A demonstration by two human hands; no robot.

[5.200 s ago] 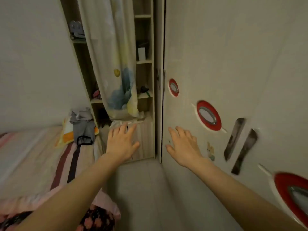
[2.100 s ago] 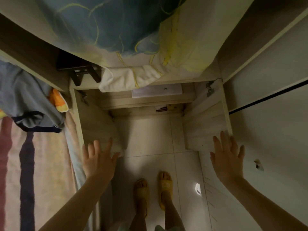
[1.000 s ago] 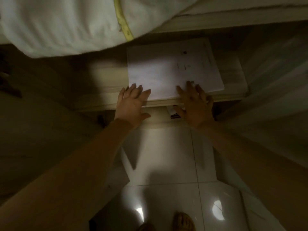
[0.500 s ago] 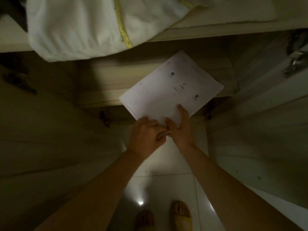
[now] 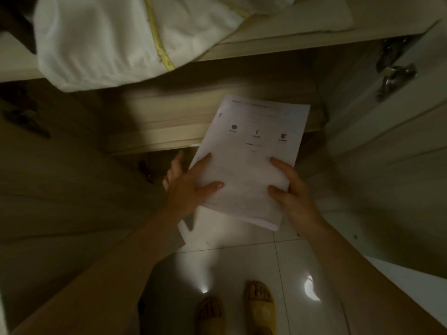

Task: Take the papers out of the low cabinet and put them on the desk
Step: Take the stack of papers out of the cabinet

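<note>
A stack of white printed papers (image 5: 251,151) is held in the air in front of the low cabinet's wooden shelf (image 5: 164,122), its far end still above the shelf edge. My left hand (image 5: 191,187) grips the stack's left side, thumb and forefinger on top. My right hand (image 5: 292,194) grips its right side, thumb on top and the other fingers hidden underneath. The shelf is bare where it shows.
The cabinet's left door (image 5: 63,201) and right door (image 5: 382,180) stand open on either side of my arms; a metal hinge (image 5: 391,78) sits on the right one. White cloth with a yellow stripe (image 5: 116,39) overhangs the cabinet top. My feet in yellow slippers (image 5: 260,308) stand on glossy white tiles.
The papers have come further off the shelf toward me and turned more lengthwise. My hands have spread from the near corner to the stack's two sides.
</note>
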